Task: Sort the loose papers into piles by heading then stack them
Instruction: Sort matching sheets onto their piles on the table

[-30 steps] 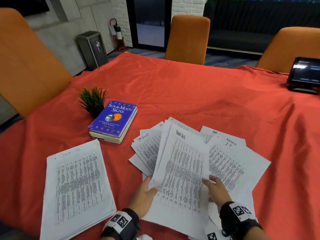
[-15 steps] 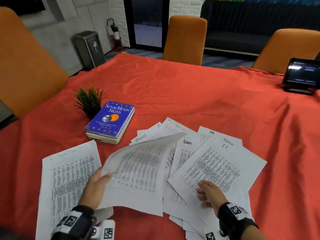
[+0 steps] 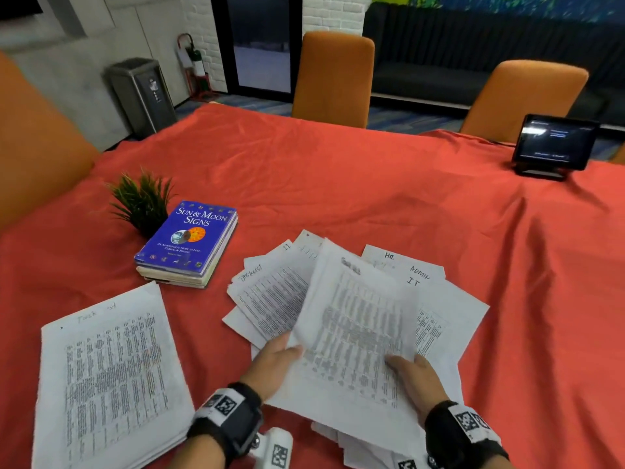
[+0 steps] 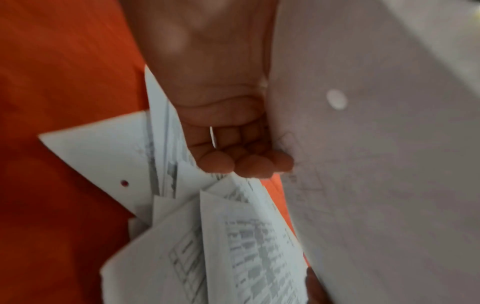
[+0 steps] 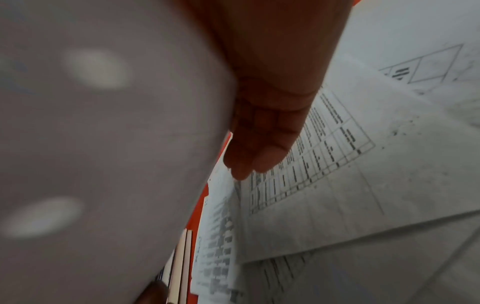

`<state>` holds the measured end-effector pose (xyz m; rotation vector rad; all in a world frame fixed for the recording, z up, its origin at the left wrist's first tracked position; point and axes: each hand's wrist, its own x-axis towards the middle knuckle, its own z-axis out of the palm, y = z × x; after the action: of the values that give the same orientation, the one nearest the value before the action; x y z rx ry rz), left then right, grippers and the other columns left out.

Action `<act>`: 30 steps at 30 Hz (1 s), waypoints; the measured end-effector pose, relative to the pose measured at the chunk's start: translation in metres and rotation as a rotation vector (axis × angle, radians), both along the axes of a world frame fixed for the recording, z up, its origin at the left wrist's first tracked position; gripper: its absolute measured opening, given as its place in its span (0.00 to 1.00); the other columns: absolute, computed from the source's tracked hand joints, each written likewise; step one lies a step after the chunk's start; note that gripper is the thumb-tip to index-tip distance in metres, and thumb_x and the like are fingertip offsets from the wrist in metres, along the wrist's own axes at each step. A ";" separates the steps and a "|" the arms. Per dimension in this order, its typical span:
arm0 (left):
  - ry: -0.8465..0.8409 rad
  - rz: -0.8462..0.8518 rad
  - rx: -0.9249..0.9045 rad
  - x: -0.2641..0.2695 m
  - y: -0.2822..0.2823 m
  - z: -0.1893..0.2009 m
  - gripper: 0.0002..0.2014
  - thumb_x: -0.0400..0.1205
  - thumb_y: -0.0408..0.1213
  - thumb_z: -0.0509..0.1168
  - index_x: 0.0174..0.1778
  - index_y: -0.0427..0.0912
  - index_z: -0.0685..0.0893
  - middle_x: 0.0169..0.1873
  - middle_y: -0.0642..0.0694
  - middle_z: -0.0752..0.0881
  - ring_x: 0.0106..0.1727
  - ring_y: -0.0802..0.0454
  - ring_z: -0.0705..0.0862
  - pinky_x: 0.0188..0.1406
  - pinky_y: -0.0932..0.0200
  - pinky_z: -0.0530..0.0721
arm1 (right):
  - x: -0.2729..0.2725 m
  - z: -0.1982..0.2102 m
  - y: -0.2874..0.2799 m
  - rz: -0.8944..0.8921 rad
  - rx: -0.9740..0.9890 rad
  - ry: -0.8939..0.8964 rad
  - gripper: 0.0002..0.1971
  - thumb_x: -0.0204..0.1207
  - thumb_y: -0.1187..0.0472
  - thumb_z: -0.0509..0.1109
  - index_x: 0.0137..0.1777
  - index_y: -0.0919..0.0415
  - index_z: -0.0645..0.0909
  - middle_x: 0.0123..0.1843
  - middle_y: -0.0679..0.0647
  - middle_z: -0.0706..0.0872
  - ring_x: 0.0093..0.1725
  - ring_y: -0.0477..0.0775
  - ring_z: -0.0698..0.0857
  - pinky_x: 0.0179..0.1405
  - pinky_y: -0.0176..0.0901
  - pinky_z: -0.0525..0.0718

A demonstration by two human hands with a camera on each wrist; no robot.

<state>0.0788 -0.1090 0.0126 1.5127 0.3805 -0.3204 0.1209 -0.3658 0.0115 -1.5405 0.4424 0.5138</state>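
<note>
A printed sheet [image 3: 358, 333] is lifted off the table, blurred, and both hands hold it by its near edge. My left hand [image 3: 275, 362] pinches its left side, thumb on top. My right hand [image 3: 414, 374] pinches its right side. The left wrist view shows the fingers [image 4: 244, 164] under the sheet [image 4: 376, 164]; in the right wrist view the fingers [image 5: 254, 160] lie beneath the sheet [image 5: 103, 144]. Under it spread the loose papers [image 3: 270, 296], with handwritten headings such as HR, ADMIN and IT. A sorted pile [image 3: 108, 377] lies at the near left.
A blue book [image 3: 189, 238] and a small green plant [image 3: 142, 201] sit behind the sorted pile. A tablet on a stand [image 3: 554, 143] is at the far right. Red cloth [image 3: 372, 184] covers the table; orange chairs [image 3: 333, 79] stand around it.
My left hand carried a sheet over to the left pile, then came back to the loose papers. Both hands now hold another sheet, lifted off the spread.
</note>
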 end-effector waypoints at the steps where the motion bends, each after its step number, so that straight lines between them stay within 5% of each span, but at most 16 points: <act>1: 0.005 -0.032 0.024 0.007 -0.008 -0.003 0.11 0.76 0.41 0.64 0.51 0.53 0.87 0.51 0.50 0.91 0.55 0.49 0.88 0.60 0.52 0.82 | 0.001 -0.002 -0.007 -0.041 -0.047 0.006 0.08 0.79 0.69 0.65 0.54 0.66 0.83 0.47 0.63 0.92 0.44 0.64 0.91 0.43 0.50 0.88; 4: 0.039 -0.040 0.275 0.026 -0.026 -0.020 0.05 0.79 0.46 0.63 0.42 0.58 0.84 0.45 0.54 0.86 0.49 0.51 0.84 0.56 0.52 0.80 | 0.000 -0.020 -0.035 -0.199 -0.135 0.049 0.06 0.78 0.72 0.65 0.51 0.68 0.82 0.47 0.69 0.90 0.45 0.68 0.89 0.50 0.59 0.88; 7: 0.136 -0.106 0.566 0.039 -0.034 -0.036 0.17 0.81 0.42 0.62 0.67 0.49 0.77 0.62 0.49 0.79 0.64 0.50 0.80 0.64 0.56 0.77 | -0.004 -0.042 -0.061 -0.310 -0.170 0.083 0.11 0.77 0.74 0.65 0.58 0.71 0.80 0.49 0.68 0.88 0.48 0.69 0.88 0.58 0.66 0.84; 9: 0.145 -0.181 0.670 0.044 -0.038 -0.040 0.22 0.82 0.40 0.62 0.73 0.46 0.72 0.68 0.45 0.77 0.64 0.50 0.79 0.62 0.60 0.77 | -0.006 -0.059 -0.073 -0.327 -0.217 0.108 0.17 0.76 0.72 0.66 0.65 0.70 0.78 0.53 0.66 0.88 0.50 0.67 0.88 0.60 0.69 0.83; 13: 0.142 -0.208 0.751 0.050 -0.047 -0.041 0.18 0.82 0.37 0.61 0.69 0.47 0.75 0.63 0.47 0.82 0.58 0.50 0.82 0.58 0.60 0.81 | -0.009 -0.071 -0.079 -0.327 -0.236 0.146 0.17 0.78 0.66 0.64 0.67 0.65 0.76 0.58 0.65 0.87 0.54 0.67 0.87 0.46 0.53 0.87; 17: 0.096 -0.162 0.800 0.045 -0.047 -0.040 0.16 0.80 0.32 0.61 0.62 0.49 0.78 0.51 0.49 0.85 0.51 0.50 0.84 0.53 0.59 0.83 | -0.008 -0.066 -0.076 -0.316 -0.234 0.159 0.14 0.78 0.67 0.61 0.63 0.64 0.76 0.54 0.65 0.88 0.50 0.66 0.88 0.42 0.54 0.87; 21: 0.114 -0.200 0.772 0.030 -0.040 -0.044 0.15 0.77 0.32 0.63 0.58 0.50 0.82 0.50 0.49 0.86 0.53 0.50 0.85 0.59 0.57 0.84 | -0.007 -0.076 -0.081 -0.262 -0.328 0.126 0.16 0.72 0.65 0.63 0.60 0.63 0.78 0.50 0.62 0.90 0.48 0.66 0.89 0.55 0.66 0.87; 27: 0.225 -0.292 0.742 0.000 -0.026 -0.058 0.16 0.73 0.35 0.62 0.55 0.50 0.83 0.51 0.49 0.86 0.53 0.51 0.85 0.60 0.58 0.84 | -0.016 -0.084 -0.076 -0.216 -0.357 0.138 0.14 0.70 0.65 0.62 0.56 0.59 0.80 0.51 0.60 0.90 0.48 0.64 0.90 0.57 0.64 0.86; 30: 0.227 -0.296 0.788 -0.002 -0.028 -0.057 0.07 0.76 0.39 0.62 0.47 0.52 0.81 0.46 0.53 0.84 0.50 0.53 0.83 0.57 0.59 0.82 | -0.022 -0.071 -0.066 -0.231 -0.377 0.134 0.11 0.73 0.68 0.62 0.54 0.64 0.79 0.50 0.63 0.88 0.50 0.65 0.87 0.57 0.60 0.85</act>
<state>0.0769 -0.1374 -0.0442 2.3237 0.4937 -0.6261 0.0991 -0.4321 -0.0597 -1.7904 0.8481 0.3666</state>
